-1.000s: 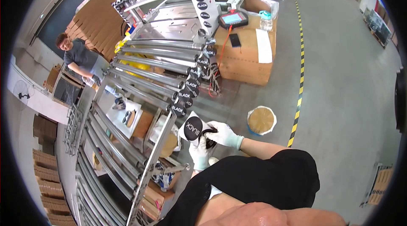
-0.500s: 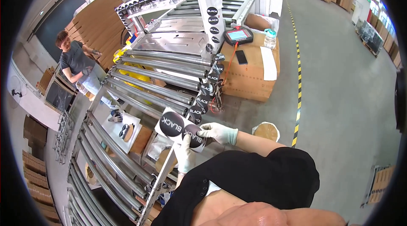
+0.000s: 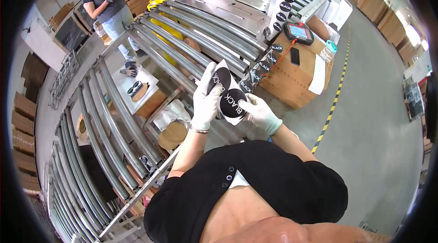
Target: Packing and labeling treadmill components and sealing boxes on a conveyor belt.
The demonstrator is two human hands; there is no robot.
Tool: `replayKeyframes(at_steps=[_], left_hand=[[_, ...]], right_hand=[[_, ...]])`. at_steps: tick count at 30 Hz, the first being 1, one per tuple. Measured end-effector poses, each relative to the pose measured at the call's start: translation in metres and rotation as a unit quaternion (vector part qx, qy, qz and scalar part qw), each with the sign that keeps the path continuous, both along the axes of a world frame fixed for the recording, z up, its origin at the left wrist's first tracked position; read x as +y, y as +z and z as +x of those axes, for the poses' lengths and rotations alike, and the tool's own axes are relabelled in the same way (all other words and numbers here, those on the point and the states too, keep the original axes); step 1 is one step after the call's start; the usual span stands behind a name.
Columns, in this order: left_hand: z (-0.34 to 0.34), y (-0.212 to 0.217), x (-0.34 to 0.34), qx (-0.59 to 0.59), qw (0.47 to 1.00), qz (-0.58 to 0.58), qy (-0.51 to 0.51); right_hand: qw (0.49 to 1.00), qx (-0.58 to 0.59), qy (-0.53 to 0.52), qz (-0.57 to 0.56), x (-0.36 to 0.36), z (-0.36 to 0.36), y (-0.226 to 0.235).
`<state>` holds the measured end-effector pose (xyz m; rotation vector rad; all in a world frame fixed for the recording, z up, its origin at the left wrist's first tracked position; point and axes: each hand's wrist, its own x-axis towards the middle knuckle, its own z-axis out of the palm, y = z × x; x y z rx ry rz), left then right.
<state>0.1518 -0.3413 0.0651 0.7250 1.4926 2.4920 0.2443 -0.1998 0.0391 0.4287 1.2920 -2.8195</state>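
In front of my chest I hold a white sticker sheet [image 3: 236, 119] with round black labels, tilted upright between both hands. My left hand [image 3: 205, 106], in a white glove, grips its left side, with the thumb across the front and the fingers partly hidden. My white-gloved right hand [image 3: 261, 114] pinches the sheet's lower right edge. Just beyond, a row of round black stickers [image 3: 255, 75] hangs along the end of the roller conveyor [image 3: 200, 53]. More round stickers [image 3: 285, 7] run up a white post.
At right a brown carton [image 3: 283, 85] bears a handheld screen device [image 3: 299, 32], a phone [image 3: 295, 57] and a bottle [image 3: 328, 51]. Black glasses [image 3: 135, 88] and a glove [image 3: 129, 70] lie beyond the rollers at left. A co-worker [image 3: 102, 3] stands at far left.
My left hand has risen to the sheet's left side, and the sheet has turned more upright. The view has shifted, and the co-worker's hands have come together.
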Motion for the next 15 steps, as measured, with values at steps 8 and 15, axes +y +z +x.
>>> replayKeyframes(at_steps=[8, 15], left_hand=[[0.007, -0.004, 0.063, 0.467, 0.845, -0.247, -0.076], [-0.062, -0.001, 0.110, -0.021, 0.994, 0.042, -0.104]], right_hand=[[0.859, -0.018, -0.130, 0.495, 0.084, -0.030, -0.105], [0.919, 0.204, -0.281, 0.189, 0.234, -0.011, -0.009]])
